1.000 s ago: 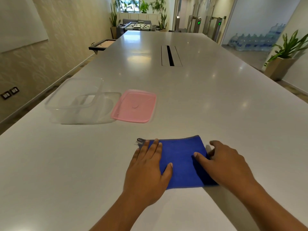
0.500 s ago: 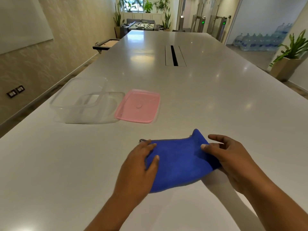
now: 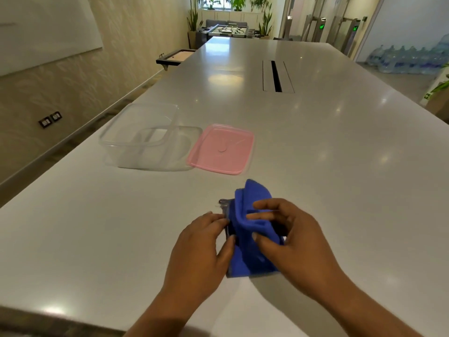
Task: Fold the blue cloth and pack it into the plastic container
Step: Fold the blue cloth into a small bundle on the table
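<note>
Tabletop [image 3: 340, 166]: white, carrying everything.
Plastic container [image 3: 143, 139]: clear, open, empty, far left; unmoved.
Pink lid [image 3: 221, 149]: flat just beside container, unmoved.
Blue cloth [image 3: 250, 229]: a second ago flat; now right half lifted over leftward, so another fold under way, packing not begun.
Right hand [image 3: 291, 242]: grip pinching raised cloth layer.
Left hand [image 3: 204, 244]: fingers pressing cloth's left edge down.
</note>
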Demonstrator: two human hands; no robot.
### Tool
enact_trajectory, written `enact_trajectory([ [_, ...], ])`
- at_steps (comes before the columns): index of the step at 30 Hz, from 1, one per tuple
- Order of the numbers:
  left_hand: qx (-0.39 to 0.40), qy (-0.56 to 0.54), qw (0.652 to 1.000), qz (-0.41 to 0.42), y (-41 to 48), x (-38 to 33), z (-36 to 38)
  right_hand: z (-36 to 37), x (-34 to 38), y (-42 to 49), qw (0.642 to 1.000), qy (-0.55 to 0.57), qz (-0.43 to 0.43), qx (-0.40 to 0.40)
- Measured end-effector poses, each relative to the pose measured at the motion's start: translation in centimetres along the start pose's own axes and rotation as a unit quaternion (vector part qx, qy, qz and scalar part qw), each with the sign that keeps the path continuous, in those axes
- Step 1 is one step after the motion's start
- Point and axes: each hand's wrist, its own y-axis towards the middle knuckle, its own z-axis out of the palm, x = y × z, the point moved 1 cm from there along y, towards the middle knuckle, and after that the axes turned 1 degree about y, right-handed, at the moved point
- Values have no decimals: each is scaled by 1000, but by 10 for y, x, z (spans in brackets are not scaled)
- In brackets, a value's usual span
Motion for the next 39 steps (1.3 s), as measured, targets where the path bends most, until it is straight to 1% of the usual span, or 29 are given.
enact_trajectory([
  [4, -3, -12, 1000, -2, -1, -1, 0, 19, 0, -6, 995, -71, -55, 46],
  [9, 1, -30, 1000, -8, -3, 3, 2, 25, -9, -9, 978, -185, -76, 66],
  [11, -12, -51, 998, -25, -3, 4, 2, 25, -10, -10, 968, -219, -86, 82],
  [13, -41, -101, 993, -38, -3, 5, 0, 26, -8, -12, 960, -242, -96, 103],
  [15, -55, -145, 988, -6, 0, 2, -3, 25, -5, -13, 950, -263, -110, 126],
  [16, -48, -157, 986, 16, 3, -1, -5, 23, -3, -14, 943, -277, -121, 141],
  [18, -12, -168, 984, 63, 11, -11, -6, 21, 2, -15, 920, -314, -147, 182],
  [20, 55, -153, 982, 98, 23, -20, -3, 21, 2, -19, 890, -358, -171, 224],
  [23, 176, -54, 978, 102, 36, -22, 7, 21, -5, -31, 825, -478, -202, 223],
  [24, 200, -28, 974, 101, 38, -19, 9, 20, -5, -34, 815, -495, -193, 230],
  [26, 222, -6, 970, 102, 36, -12, 12, 16, -9, -38, 803, -515, -172, 244],
  [29, 220, 11, 970, 107, 32, -3, 10, 11, -17, -49, 798, -517, -171, 258],
  [33, 210, 44, 968, 127, 29, 3, 7, -5, -13, -46, 803, -492, -102, 319],
  [34, 211, 48, 968, 129, 27, 5, 7, -7, -8, -43, 818, -463, -81, 332],
  [35, 210, 52, 968, 130, 25, 6, 6, -9, -6, -39, 839, -417, -83, 340],
  [37, 205, 63, 968, 132, 21, 10, 5, -12, -8, -38, 862, -352, -113, 346],
  [38, 201, 72, 968, 135, 20, 11, 4, -13, -10, -39, 873, -333, -117, 337],
  [39, 200, 79, 967, 136, 20, 11, 4, -13, -13, -40, 888, -316, -100, 318],
])
